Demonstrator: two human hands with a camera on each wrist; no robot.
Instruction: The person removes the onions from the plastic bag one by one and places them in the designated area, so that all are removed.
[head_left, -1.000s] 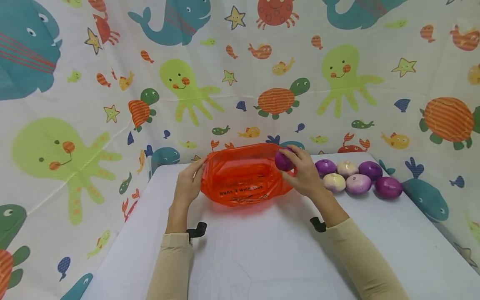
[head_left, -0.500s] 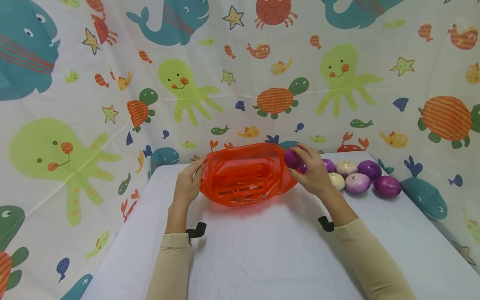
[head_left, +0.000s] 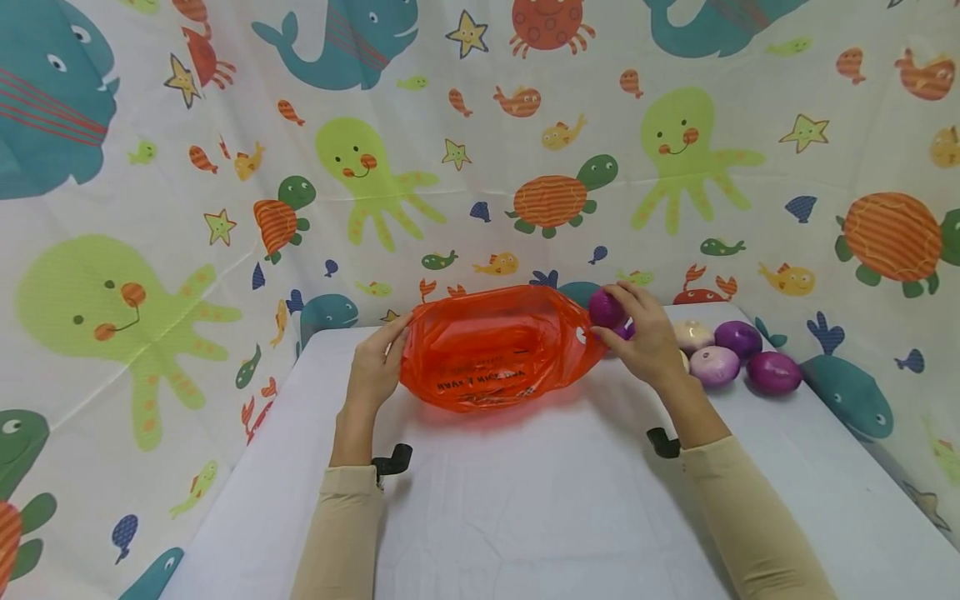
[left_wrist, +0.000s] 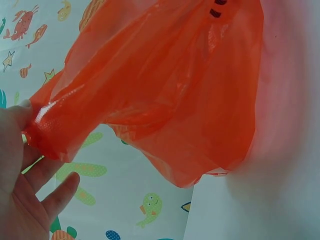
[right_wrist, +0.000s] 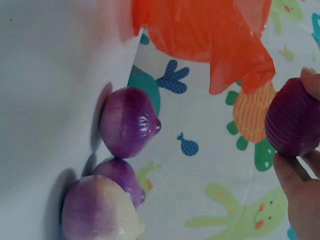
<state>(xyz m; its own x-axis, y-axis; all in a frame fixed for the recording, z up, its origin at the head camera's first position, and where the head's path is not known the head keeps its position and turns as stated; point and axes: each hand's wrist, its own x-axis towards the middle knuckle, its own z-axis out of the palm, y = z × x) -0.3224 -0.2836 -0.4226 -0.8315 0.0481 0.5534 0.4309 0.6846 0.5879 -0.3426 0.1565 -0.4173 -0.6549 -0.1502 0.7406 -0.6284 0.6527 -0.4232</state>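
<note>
An orange-red plastic bag (head_left: 480,350) with dark lettering lies on its side, its wide mouth facing me. My left hand (head_left: 375,367) pinches its left end between thumb and fingers. The left wrist view shows that bunched handle (left_wrist: 55,130) under the thumb, the other fingers spread. My right hand (head_left: 647,337) holds a purple onion (head_left: 606,308) beside the bag's right end, fingertips and thumb on opposite sides of it. In the right wrist view, a loose handle (right_wrist: 242,65) of the bag hangs close to the held onion (right_wrist: 294,117).
Several more onions, purple and pale, sit grouped at the table's back right, including a dark purple onion (head_left: 775,373), a lilac onion (head_left: 715,367) and a cream onion (head_left: 693,335). A sea-animal cloth (head_left: 480,167) hangs right behind the white table (head_left: 487,500).
My right hand has moved right with the purple onion, and the bag's right end has stretched out the same way. My left hand keeps its place on the bag.
</note>
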